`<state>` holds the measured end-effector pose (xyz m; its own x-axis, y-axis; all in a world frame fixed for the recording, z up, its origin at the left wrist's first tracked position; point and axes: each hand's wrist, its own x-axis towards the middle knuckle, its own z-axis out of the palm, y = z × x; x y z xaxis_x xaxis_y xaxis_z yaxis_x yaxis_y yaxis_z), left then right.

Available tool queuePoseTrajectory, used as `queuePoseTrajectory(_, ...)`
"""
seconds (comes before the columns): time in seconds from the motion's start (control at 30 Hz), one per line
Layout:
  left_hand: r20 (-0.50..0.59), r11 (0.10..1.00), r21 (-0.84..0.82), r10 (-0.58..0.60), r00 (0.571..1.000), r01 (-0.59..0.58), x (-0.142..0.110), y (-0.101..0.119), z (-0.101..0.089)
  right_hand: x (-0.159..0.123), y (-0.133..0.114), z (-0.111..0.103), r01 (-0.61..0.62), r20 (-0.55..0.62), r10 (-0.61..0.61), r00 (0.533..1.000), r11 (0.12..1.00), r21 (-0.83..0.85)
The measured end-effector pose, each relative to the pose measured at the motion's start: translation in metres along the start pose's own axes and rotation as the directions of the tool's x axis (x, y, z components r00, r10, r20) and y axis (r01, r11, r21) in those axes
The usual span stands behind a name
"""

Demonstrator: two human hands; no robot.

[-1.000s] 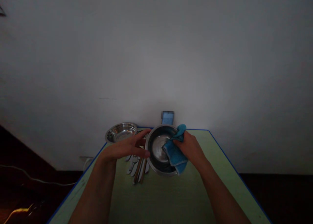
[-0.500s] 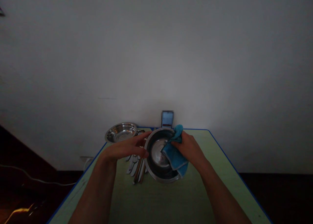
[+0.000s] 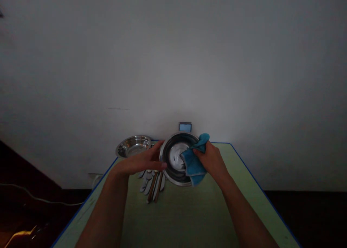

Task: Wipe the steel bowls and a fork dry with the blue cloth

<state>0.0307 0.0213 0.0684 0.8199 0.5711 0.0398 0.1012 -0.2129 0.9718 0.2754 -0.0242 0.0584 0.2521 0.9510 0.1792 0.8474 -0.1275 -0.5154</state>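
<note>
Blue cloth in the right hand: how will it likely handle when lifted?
The blue cloth likely flops: it bunches where the right hand grips it. Its thin-looking edge suggests low weight. It probably slides easily on the shiny metal bowl.

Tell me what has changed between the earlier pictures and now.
The held bowl dipped slightly, then rose in the picture, now hiding more of the small screen behind it. The blue cloth and right hand moved up a little with it. Nothing was newly grasped or released: the left hand stays at the bowl's left rim, the right on the cloth. The other bowl and the cutlery stayed put.
</note>
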Motion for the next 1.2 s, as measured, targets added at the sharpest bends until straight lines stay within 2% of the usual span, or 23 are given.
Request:
queuePoseTrajectory(0.17, -0.007, 0.997, -0.073, -0.041, 0.999, 0.040, 0.0002, -0.0014, 0.0038, 0.0002, 0.0004, 0.0015, -0.034, -0.055, 0.035, 0.998, 0.999, 0.017)
queuePoseTrajectory(0.4, -0.053, 0.996, -0.093, -0.010, 0.999, 0.005, 0.0002, -0.0031, 0.0037, 0.0015, 0.0017, 0.0017, -0.025, -0.070, 0.028, 0.997, 0.999, 0.038)
queuePoseTrajectory(0.63, -0.077, 0.998, -0.055, -0.042, 0.996, 0.038, -0.0016, -0.0031, 0.0015, 0.0002, 0.0010, 0.0016, -0.017, -0.078, 0.021, 0.997, 0.999, 0.045)
queuePoseTrajectory(0.97, -0.045, 0.987, -0.149, -0.071, 0.996, 0.064, -0.0012, -0.0025, 0.0007, -0.0005, 0.0007, 0.0025, 0.030, -0.074, -0.027, 0.997, 0.999, 0.036)
queuePoseTrajectory(1.2, -0.016, 0.991, -0.127, -0.056, 0.998, 0.054, -0.0011, -0.0002, -0.0001, -0.0008, -0.0011, 0.0016, 0.056, -0.061, -0.054, 0.997, 0.998, 0.021)
